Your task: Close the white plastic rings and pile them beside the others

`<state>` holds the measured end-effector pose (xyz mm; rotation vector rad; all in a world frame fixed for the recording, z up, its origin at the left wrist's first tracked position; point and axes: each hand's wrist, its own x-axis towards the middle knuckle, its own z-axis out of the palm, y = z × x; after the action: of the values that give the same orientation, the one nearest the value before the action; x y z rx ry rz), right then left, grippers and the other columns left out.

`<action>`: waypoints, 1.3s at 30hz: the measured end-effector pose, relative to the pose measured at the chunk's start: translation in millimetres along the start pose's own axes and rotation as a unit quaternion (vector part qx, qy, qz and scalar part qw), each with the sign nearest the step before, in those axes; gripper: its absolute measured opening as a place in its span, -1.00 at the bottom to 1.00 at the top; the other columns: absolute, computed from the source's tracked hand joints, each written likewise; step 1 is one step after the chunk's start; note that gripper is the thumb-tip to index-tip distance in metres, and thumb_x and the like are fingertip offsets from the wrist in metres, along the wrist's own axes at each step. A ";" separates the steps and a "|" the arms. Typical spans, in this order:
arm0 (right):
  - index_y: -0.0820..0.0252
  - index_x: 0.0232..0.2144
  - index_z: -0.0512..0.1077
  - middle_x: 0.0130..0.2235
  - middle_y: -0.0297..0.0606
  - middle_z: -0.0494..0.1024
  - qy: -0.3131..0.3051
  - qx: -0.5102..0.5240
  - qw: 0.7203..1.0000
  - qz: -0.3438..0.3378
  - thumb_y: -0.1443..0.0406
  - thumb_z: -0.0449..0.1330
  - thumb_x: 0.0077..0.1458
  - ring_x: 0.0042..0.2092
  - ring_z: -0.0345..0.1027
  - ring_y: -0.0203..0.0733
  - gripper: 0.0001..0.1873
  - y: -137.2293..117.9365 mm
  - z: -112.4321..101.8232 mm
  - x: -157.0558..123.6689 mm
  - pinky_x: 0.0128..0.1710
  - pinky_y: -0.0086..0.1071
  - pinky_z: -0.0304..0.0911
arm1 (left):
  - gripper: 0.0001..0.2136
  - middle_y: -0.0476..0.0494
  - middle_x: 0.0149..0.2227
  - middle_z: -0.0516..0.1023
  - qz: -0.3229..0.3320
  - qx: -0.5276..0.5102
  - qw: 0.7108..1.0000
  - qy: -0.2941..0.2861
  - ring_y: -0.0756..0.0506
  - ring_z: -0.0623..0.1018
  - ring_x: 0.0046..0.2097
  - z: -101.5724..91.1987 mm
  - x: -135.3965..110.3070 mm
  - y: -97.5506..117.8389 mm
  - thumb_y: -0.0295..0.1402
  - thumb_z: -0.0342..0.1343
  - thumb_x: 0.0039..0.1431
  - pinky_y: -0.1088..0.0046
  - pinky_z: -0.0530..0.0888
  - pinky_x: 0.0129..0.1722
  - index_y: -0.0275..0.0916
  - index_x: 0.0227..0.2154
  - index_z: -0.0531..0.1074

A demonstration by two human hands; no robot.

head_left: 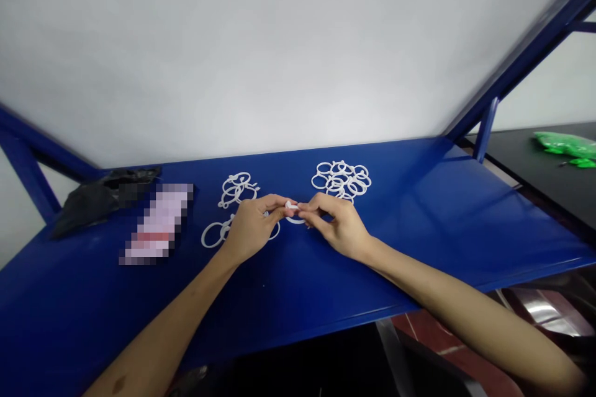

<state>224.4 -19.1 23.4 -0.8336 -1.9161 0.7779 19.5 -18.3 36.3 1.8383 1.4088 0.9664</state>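
Note:
Between my two hands, above the middle of the blue table, is a white plastic ring point(296, 220). The fingertips of my left hand point(254, 223) pinch a small white end piece of it. My right hand point(339, 223) grips the same ring from the other side, thumb against fingers. Part of the ring is hidden by the fingers. Below and behind my left hand lie more white rings point(212, 235), partly covered by it. A small group of white rings point(239, 186) sits behind my left hand. Beyond my right hand is a larger pile of white rings point(344, 180).
On the left of the blue table point(288, 298) lie a black plastic bag point(93, 201) and a blurred pinkish rectangular object point(158, 223). Blue metal frame bars point(521, 62) rise at both sides before a pale wall. A green bag point(568, 146) rests on a black surface at right.

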 end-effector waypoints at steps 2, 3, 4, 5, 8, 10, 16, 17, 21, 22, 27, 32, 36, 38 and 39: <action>0.17 -0.34 0.47 -0.37 -0.29 0.55 -0.004 -0.017 1.000 -0.022 0.26 0.18 0.30 -0.33 0.47 -0.28 -0.84 0.0 -2.1 0.7 -0.35 -0.41 0.36 | -0.75 -0.05 -0.33 0.70 0.016 0.006 1.000 -0.004 -0.10 0.63 -0.33 -0.4 -1.5 0.6 -0.11 0.16 0.21 0.43 0.50 -0.31 -0.13 -0.31 0.64; 0.17 -0.33 0.48 -0.36 -0.28 0.56 -0.006 -0.023 0.999 -0.032 0.28 0.17 0.31 -0.32 0.48 -0.28 -0.84 0.5 -3.1 1.4 -0.35 -0.42 0.36 | -0.75 -0.04 -0.36 0.70 0.025 0.006 1.000 -0.007 -0.09 0.62 -0.36 -0.2 -2.4 1.3 -0.10 0.17 0.21 0.44 0.48 -0.34 -0.13 -0.32 0.64; 0.17 -0.32 0.48 -0.35 -0.28 0.57 -0.007 -0.028 0.999 -0.040 0.29 0.16 0.32 -0.31 0.48 -0.28 -0.84 1.2 -4.1 2.4 -0.34 -0.42 0.36 | -0.75 -0.03 -0.37 0.69 0.032 0.005 0.999 -0.011 -0.08 0.62 -0.37 0.3 -3.4 2.5 -0.10 0.17 0.21 0.45 0.47 -0.37 -0.12 -0.34 0.65; 0.17 -0.32 0.48 -0.33 -0.28 0.58 -0.005 -0.034 0.998 -0.047 0.30 0.15 0.32 -0.30 0.49 -0.28 -0.85 2.2 -5.0 3.4 -0.33 -0.42 0.36 | -0.75 -0.03 -0.37 0.69 0.038 0.006 0.999 -0.013 -0.08 0.62 -0.37 1.1 -4.4 4.1 -0.10 0.16 0.22 0.46 0.47 -0.37 -0.12 -0.36 0.65; 0.17 -0.32 0.46 -0.31 -0.27 0.60 0.008 -0.060 0.996 -0.061 0.32 0.15 0.32 -0.28 0.50 -0.28 -0.86 5.4 -6.0 5.9 -0.32 -0.42 0.36 | -0.75 -0.03 -0.26 0.71 0.035 0.018 0.999 0.003 -0.09 0.64 -0.28 4.3 -6.8 10.2 -0.14 0.14 0.27 0.45 0.50 -0.29 -0.10 -0.37 0.66; 0.17 -0.33 0.44 -0.30 -0.26 0.60 0.025 -0.083 0.994 -0.063 0.32 0.14 0.32 -0.29 0.49 -0.27 -0.85 7.1 -4.6 6.1 -0.31 -0.41 0.35 | -0.76 -0.04 -0.18 0.70 0.028 0.025 0.999 0.028 -0.10 0.64 -0.22 6.4 -7.6 13.0 -0.16 0.13 0.29 0.44 0.52 -0.25 -0.08 -0.32 0.67; 0.18 -0.27 0.43 -0.30 -0.22 0.54 0.023 -0.156 0.985 -0.068 0.30 0.06 0.37 -0.30 0.43 -0.26 -0.82 6.0 1.6 1.6 -0.27 -0.37 0.34 | -0.77 -0.06 -0.28 0.66 0.082 0.061 0.991 0.081 -0.04 0.60 -0.35 11.5 -8.7 10.5 -0.28 0.15 0.30 0.45 0.53 -0.31 -0.12 -0.06 0.61; 0.20 -0.26 0.43 -0.30 -0.22 0.53 0.009 -0.160 0.984 -0.073 0.31 0.03 0.38 -0.31 0.41 -0.26 -0.80 5.1 1.2 1.2 -0.28 -0.37 0.34 | -0.77 -0.06 -0.28 0.66 0.094 0.074 0.989 0.084 -0.02 0.59 -0.37 12.1 -8.8 8.8 -0.31 0.14 0.31 0.45 0.53 -0.30 -0.13 -0.04 0.60; 0.24 -0.28 0.42 -0.33 -0.22 0.46 -0.042 -0.149 0.982 -0.106 0.32 -0.02 0.40 -0.33 0.36 -0.28 -0.75 2.9 -3.2 0.0 -0.30 -0.39 0.32 | -0.70 -0.04 -0.29 0.65 0.124 0.090 0.985 0.082 -0.02 0.61 -0.34 12.0 -8.4 0.0 -0.41 0.08 0.32 0.45 0.56 -0.27 -0.16 0.06 0.54; 0.24 -0.28 0.42 -0.33 -0.23 0.46 -0.050 -0.146 0.982 -0.113 0.32 -0.02 0.41 -0.33 0.36 -0.28 -0.74 2.7 -4.0 -0.3 -0.30 -0.39 0.32 | -0.68 -0.04 -0.29 0.65 0.129 0.089 0.985 0.078 -0.02 0.62 -0.32 11.4 -8.2 -2.0 -0.42 0.07 0.32 0.45 0.57 -0.26 -0.16 0.08 0.52; 0.24 -0.25 0.43 -0.29 -0.19 0.49 -0.080 -0.150 0.977 -0.127 0.31 -0.02 0.41 -0.29 0.40 -0.27 -0.75 -0.6 -7.8 2.4 -0.28 -0.39 0.34 | -0.64 -0.02 -0.28 0.67 0.142 0.097 0.984 0.043 -0.05 0.65 -0.23 8.8 -6.7 -3.8 -0.38 0.04 0.34 0.37 0.57 -0.10 -0.14 0.16 0.43; 0.15 -0.28 0.49 -0.22 -0.18 0.51 -0.032 -0.229 0.971 -0.067 0.29 0.11 0.32 -0.27 0.42 -0.20 -0.83 -5.2 -38.8 20.6 -0.23 -0.30 0.35 | -0.49 -0.01 -0.19 0.67 0.117 0.152 0.981 -0.012 -0.13 0.59 -0.06 5.8 -1.5 -2.9 -0.27 0.11 0.32 0.19 0.49 0.06 -0.12 0.30 0.22; 0.16 -0.32 0.53 -0.26 -0.20 0.52 0.020 -0.315 0.948 0.049 0.31 0.20 0.20 -0.34 0.37 -0.22 -0.90 7.8 -84.9 30.9 -0.27 -0.29 0.30 | -0.66 -0.10 -0.05 0.59 0.135 0.288 0.947 -0.035 -0.21 0.48 0.07 -6.0 3.8 -13.6 -0.31 0.03 0.31 0.06 0.35 0.19 -0.14 0.12 0.42; 0.17 -0.35 0.53 -0.28 -0.22 0.54 -0.014 -0.323 0.942 0.093 0.35 0.21 0.16 -0.34 0.37 -0.24 -0.91 18.2 -104.6 30.8 -0.27 -0.31 0.28 | -0.68 -0.14 -0.03 0.55 0.119 0.336 0.932 -0.063 -0.24 0.45 0.07 -12.8 5.1 -18.0 -0.37 0.03 0.24 0.03 0.32 0.19 -0.16 0.02 0.49; 0.18 -0.34 0.53 -0.28 -0.23 0.55 -0.038 -0.319 0.941 0.108 0.36 0.21 0.14 -0.34 0.38 -0.24 -0.92 23.0 -112.0 30.0 -0.27 -0.32 0.28 | -0.68 -0.15 -0.03 0.54 0.109 0.349 0.928 -0.075 -0.26 0.44 0.07 -15.5 5.4 -19.1 -0.39 0.03 0.20 0.01 0.32 0.18 -0.17 -0.01 0.51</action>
<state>318.0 39.0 66.1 -1.4410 -2.2016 0.2985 -2.5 -7.8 29.9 2.5646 1.5978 0.4120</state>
